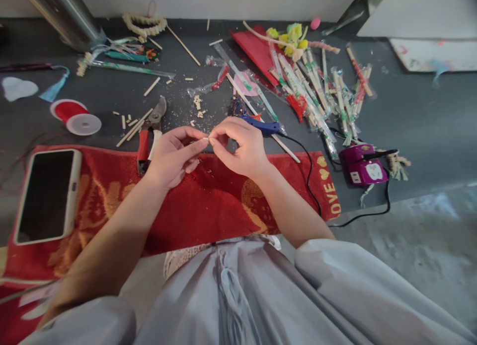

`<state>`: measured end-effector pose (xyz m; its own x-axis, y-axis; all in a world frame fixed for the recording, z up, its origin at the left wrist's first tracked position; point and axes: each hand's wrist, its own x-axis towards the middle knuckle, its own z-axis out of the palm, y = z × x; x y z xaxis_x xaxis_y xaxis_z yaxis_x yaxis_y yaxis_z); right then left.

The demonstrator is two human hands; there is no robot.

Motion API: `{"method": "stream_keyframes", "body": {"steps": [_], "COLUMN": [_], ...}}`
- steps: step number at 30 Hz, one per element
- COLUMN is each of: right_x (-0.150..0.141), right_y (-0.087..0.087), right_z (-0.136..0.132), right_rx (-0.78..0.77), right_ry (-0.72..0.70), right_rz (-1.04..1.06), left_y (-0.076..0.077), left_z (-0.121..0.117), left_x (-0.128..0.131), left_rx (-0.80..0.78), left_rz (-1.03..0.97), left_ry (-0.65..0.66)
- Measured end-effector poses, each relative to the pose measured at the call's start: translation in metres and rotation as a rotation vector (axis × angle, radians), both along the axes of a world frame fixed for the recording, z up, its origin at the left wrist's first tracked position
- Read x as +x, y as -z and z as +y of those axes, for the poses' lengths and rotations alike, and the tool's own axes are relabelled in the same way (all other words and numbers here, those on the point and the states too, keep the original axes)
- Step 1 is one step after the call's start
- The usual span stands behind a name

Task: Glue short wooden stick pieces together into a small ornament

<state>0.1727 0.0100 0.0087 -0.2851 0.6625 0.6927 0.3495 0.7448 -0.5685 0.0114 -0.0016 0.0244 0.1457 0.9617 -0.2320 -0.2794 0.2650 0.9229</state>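
Above the red towel, my left hand and my right hand meet fingertip to fingertip. Both pinch a tiny pale wooden stick piece, mostly covered by the fingers. Beside my left wrist lie pruning shears with red and white handles. A blue glue gun rests just past my right hand, its nozzle end hard to make out. Short cut stick pieces and crumbs are scattered beyond the fingers.
Wrapped chopsticks pile up at the right, near a purple power adapter with black cables. A phone lies on the towel's left end, below a spool of red thread. A metal post stands back left.
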Motion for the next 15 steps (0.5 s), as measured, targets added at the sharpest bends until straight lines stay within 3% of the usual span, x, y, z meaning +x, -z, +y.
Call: {"method": "stream_keyframes", "body": {"steps": [15], "right_x": [-0.0026], "right_y": [-0.0025], "right_z": [-0.0012], "right_rx": [-0.091], "right_ry": [0.012], "right_rz": [0.096], "left_y": [-0.0042], "left_z": [-0.0010], "left_x": [0.0004], "left_rx": [0.004], "left_rz": [-0.017], "left_ry": [0.026]}}
